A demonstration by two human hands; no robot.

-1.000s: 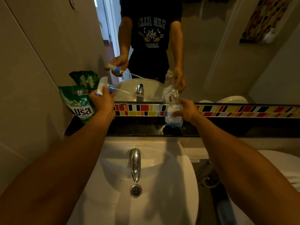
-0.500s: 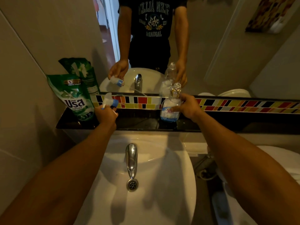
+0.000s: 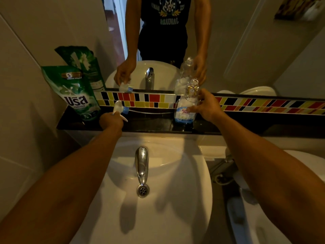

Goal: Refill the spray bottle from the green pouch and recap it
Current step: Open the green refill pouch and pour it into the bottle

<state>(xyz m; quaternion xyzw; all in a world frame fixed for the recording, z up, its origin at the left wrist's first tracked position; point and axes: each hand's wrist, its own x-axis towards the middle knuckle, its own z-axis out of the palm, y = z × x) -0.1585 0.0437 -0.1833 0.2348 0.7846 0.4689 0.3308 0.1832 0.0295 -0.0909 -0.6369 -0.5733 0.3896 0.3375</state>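
The clear spray bottle (image 3: 186, 104) stands uncapped on the black ledge (image 3: 158, 125), its neck open at the top, a blue-and-white label low on its body. My right hand (image 3: 206, 105) grips it from the right. The white spray head (image 3: 120, 110) with a blue collar and a thin dip tube lies low over the ledge, with my left hand (image 3: 111, 120) holding it by the trigger. The green pouch (image 3: 74, 92) leans upright against the wall at the ledge's left end, just left of my left hand.
A white basin (image 3: 158, 199) with a chrome tap (image 3: 142, 164) lies below the ledge. A mirror above a strip of coloured tiles (image 3: 246, 105) reflects a person's arms and the bottle. A white toilet (image 3: 263, 208) stands at the right.
My left hand has brought the spray head down from chest height to the ledge beside the pouch. The right hand has stayed on the bottle. The view has tilted downward.
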